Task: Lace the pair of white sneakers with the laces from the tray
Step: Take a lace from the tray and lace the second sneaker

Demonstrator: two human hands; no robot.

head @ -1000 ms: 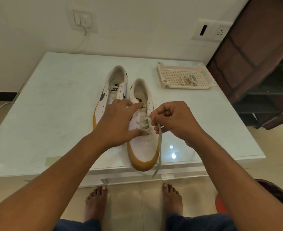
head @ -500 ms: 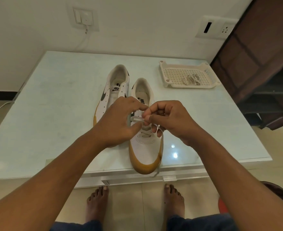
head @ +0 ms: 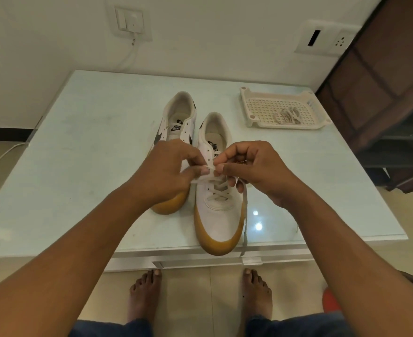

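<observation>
Both hands meet over the nearer white leather sneaker with the tan gum sole point(head: 219, 215). It sits toe toward me, at or just past the front edge of the pale glass-topped bench point(head: 91, 142). The left hand point(head: 166, 173) and the right hand point(head: 256, 171) each pinch the flat off-white lace point(head: 206, 177) between thumb and forefinger. Their fingers point(head: 204, 171) almost touch above the middle eyelets, and two crossings lie nearer the toe.

I judge the likeliest fault to be a twist. The lace is flat, and a pinch this tight can roll it as it goes through, leaving a crooked crossing. The ends may also come out uneven. The loose tail point(head: 245, 220) runs down the sneaker's right side and hangs over the bench edge, so a long pull on the held end would shorten it. With the toe so close to the edge, a firm tug toward me could drag the sneaker off. An eyelet could be skipped too, since the hands cover the row being worked.

I cannot see the lace tip or the eyelet it is meant for. The left hand hides the forepart of the second white sneaker with the black swoosh point(head: 178, 117), whose visible eyelets look bare. A bundled pale lace point(head: 287, 116) lies in the white perforated plastic tray point(head: 249, 103) at the far right. I cannot tell whether it is one lace or more. The bottom of the hanging tail blends into the bench frame.
</observation>
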